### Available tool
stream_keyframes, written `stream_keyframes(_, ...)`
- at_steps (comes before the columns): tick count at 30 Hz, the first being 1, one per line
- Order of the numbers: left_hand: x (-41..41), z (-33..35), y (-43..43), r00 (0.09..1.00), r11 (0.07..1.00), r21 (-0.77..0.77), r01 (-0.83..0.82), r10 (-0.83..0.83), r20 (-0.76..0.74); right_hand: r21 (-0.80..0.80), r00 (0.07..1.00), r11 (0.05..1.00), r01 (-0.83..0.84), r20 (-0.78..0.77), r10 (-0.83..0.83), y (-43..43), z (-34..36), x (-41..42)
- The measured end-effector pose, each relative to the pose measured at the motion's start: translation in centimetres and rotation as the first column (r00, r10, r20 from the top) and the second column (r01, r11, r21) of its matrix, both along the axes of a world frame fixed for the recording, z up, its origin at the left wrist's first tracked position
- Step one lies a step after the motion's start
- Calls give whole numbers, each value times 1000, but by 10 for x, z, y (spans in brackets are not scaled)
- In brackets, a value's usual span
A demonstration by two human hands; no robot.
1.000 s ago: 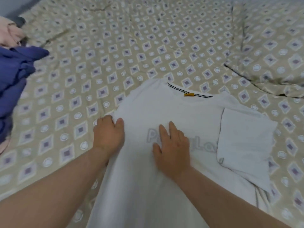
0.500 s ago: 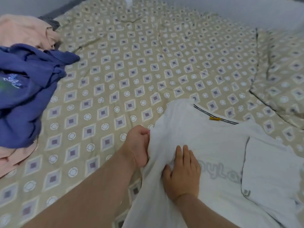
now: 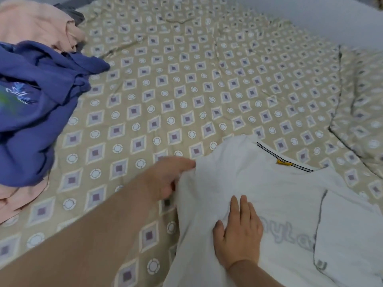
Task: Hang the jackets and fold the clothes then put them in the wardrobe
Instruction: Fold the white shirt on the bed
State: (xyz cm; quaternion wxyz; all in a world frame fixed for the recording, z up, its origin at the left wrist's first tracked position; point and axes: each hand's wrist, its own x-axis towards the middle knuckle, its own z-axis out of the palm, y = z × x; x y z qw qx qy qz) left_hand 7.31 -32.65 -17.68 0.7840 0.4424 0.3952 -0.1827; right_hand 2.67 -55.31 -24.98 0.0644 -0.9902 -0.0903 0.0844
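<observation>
T-shirt (image 3: pixel 269 193), white, lies at lower right of the frame on the bed (image 3: pixel 165 96), one sleeve folded in. We note the left hand (image 3: pixel 165 181), blurred, gripping its raised edge. The right hand (image 3: pixel 238 230) presses flat on the chest, fingers straight. A blue garment (image 3: pixel 41 104) and a pink garment (image 3: pixel 31 23) lie heaped at upper left.

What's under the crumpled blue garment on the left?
Pale pink fabric pokes out beneath the crumpled blue garment at its near edge. Whatever else lies under it is covered.
</observation>
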Motion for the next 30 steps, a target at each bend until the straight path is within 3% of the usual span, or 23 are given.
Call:
stream_keyframes(2,9,12,32,961,963,44,-265,261,89,-11,1000,1000,-4,-10,4,-1,-1,1)
stream_keyframes(4,12,21,59,868,854,177,-490,458,191,-15,1000,1000,-8,-27,8,0,-1,1)
stream_keyframes(6,3,17,71,824,720,406,-562,532,197,-12,999,1000,-7,-47,7,0,-1,0)
stream_keyframes(8,-18,-2,71,844,603,645,-469,521,127,-5,999,1000,-7,-44,7,0,-1,0)
stream_keyframes(10,-38,-21,63,915,528,831,-176,398,-59,-6,999,1000,-5,-40,5,1,0,1)
stream_keyframes(11,-43,-26,60,938,477,879,-15,311,-153,-9,999,1000,-5,-36,5,1,-1,1)
stream_keyframes(13,-41,-29,57,984,386,918,91,105,-142,-15,999,1000,-4,-31,4,1,-1,1)
stream_keyframes(15,-30,-21,57,982,438,885,159,-162,-97,-8,1000,1000,-5,-15,5,1,-2,1)
stream_keyframes(17,-18,-8,63,881,449,788,422,-410,-238,-6,1000,1000,-5,-6,5,0,-2,1)
stream_keyframes(18,-14,1,68,812,486,679,550,-500,-300,-7,1000,1000,-7,0,7,0,-2,1)
stream_keyframes(20,-12,21,79,738,674,300,675,-617,-272,-5,1000,1000,-13,14,13,0,-1,0)
stream_keyframes(21,-12,28,84,808,804,111,583,-562,-173,-1,1000,1000,-13,19,13,0,-1,0)
stream_keyframes(22,-10,29,90,922,926,-26,376,-377,-88,2,1000,1000,-12,22,12,-1,-1,1)
stream_keyframes(23,-9,28,95,989,986,-93,139,-143,-43,5,1000,1000,-12,24,12,-1,-2,1)
stream_keyframes(25,-9,21,97,968,963,-104,-249,249,-21,10,1000,1000,-13,21,12,-1,-2,1)
stream_keyframes(27,-19,8,90,882,874,-146,-463,470,19,4,1000,1000,-17,25,17,-1,-3,1)
stream_keyframes(28,-28,1,83,858,855,-153,-496,509,65,1,999,1000,-19,29,19,-1,-3,1)
stream_keyframes(30,-47,-11,64,882,884,60,-463,453,130,-3,999,1000,-18,32,18,-2,-4,1)
